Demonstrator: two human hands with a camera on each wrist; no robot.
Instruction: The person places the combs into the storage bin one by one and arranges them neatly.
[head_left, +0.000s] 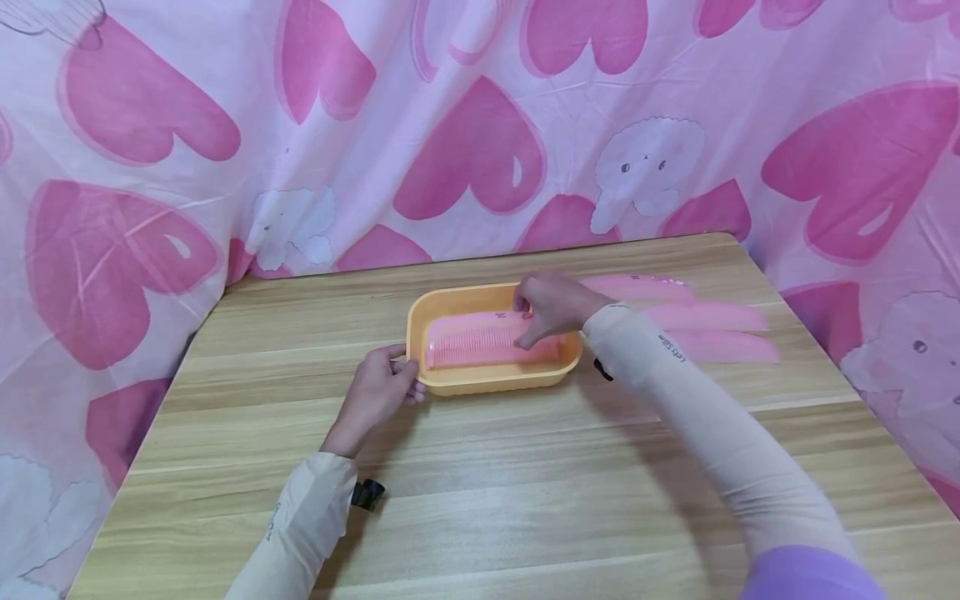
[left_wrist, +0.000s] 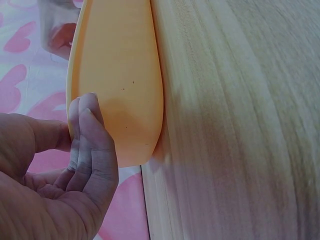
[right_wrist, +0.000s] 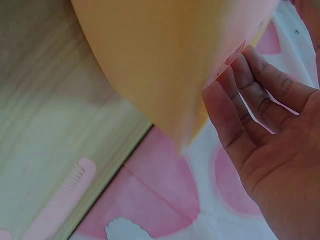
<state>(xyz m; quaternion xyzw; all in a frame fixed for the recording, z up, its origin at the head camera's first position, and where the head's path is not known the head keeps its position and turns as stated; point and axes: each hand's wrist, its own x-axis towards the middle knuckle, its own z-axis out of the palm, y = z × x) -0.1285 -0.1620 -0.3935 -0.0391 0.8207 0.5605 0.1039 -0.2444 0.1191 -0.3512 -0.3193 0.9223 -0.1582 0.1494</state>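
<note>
A pink comb [head_left: 480, 340] lies lengthwise inside a yellow-orange oblong plastic tray [head_left: 487, 387], teeth toward the near side. My right hand [head_left: 553, 308] reaches over the tray's right end and grips the comb, fingers at its back edge and thumb over the teeth. In the right wrist view the fingertips [right_wrist: 235, 70] meet the comb's printed edge, just above the tray wall. At the left end, my left hand [head_left: 378, 387] pinches the tray's rim between thumb and fingers. The left wrist view has these fingers [left_wrist: 95, 145] against the outer wall.
To the right of the tray, several more pink combs lie on the wooden table [head_left: 480, 500], one [head_left: 720, 347] partly behind my right forearm. A pink heart-patterned curtain [head_left: 465, 150] hangs behind the table's far edge and along both sides.
</note>
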